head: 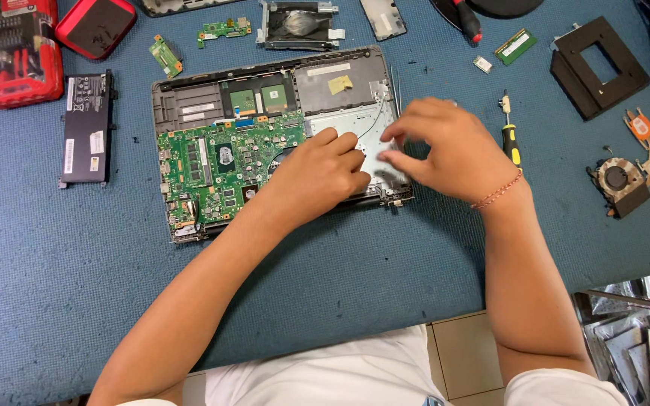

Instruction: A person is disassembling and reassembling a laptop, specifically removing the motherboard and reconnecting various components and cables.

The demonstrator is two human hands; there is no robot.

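Note:
An opened grey laptop base [189, 98] lies on the blue mat, its green motherboard [223, 162] exposed on the left side. My left hand [317, 177] rests on the lower middle of the base, fingers curled and pressing on the silver metal plate [347, 124]. My right hand [445, 146] hovers over the base's right edge with fingertips pinched together close to the plate; whether anything small sits between them is hidden. A thin black cable [376, 120] curves across the plate between the two hands.
A black battery [86, 128] lies left of the laptop. A red tool case [16, 49] and red lid [95, 26] sit far left. Small green boards [165, 56], a drive caddy [299, 26], a memory stick [515, 46], a screwdriver [511, 135], a black bracket [599, 68] and a cooling fan [620, 180] lie around.

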